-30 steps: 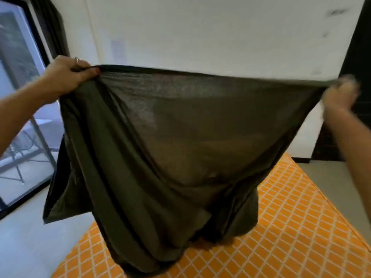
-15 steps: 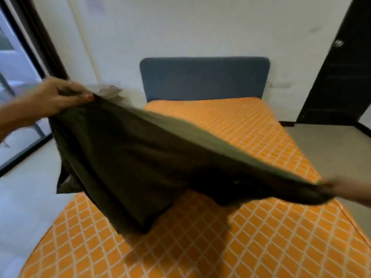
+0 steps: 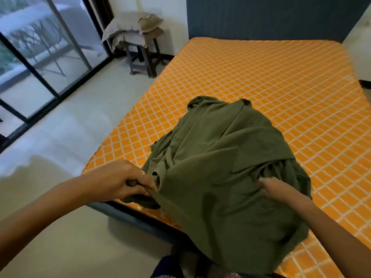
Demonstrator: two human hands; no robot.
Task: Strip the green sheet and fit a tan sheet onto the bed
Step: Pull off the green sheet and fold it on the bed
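- Gripping a bunched edge of the green sheet, the left hand curls tight, probably to gather it.
- Right hand presses into the folds; its fingers are hidden, so I cannot tell their grip.
- Sheet is heaped at the mattress foot, already stripped.
- Tan cloth waits on the stool.

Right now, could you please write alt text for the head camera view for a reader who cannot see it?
The green sheet lies bunched on the near end of a bare orange mattress, the left hand gripping a fold of its edge and the right hand on the cloth. Tan linens sit piled on a stool by the glass door.
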